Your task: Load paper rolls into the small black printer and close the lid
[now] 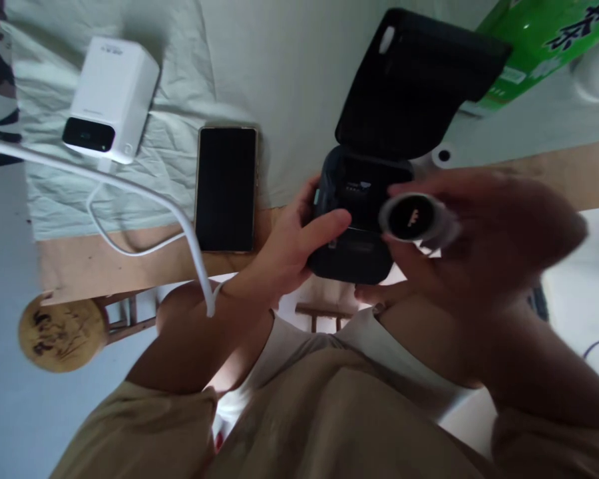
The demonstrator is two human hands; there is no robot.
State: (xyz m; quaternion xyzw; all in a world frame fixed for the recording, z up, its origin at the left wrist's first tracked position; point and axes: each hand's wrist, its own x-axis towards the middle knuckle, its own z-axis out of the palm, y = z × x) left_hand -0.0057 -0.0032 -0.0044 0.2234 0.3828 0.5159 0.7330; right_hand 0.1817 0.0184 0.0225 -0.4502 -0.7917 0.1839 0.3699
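My left hand (299, 243) grips a small black hard case (352, 263) from its left side, the thumb pressing on the inside edge. The case's lid (404, 86) stands open toward the back, and small pale printing shows inside the base. In my right hand (484, 226), partly blurred, is a white cylindrical device (414, 216), held just over the case's right side. Its round black end faces me and shows a small lit mark. Beyond my right fingers, a white round-ended object (443, 156) with a black dot is partly hidden.
A smartphone (226, 189) lies dark-screened at the table's front edge. Farther left stands a white power bank (110, 100) with a cable (144, 193) running past my left forearm. A green bottle (544, 53) is at the back right. A round wooden stool (62, 332) stands below left.
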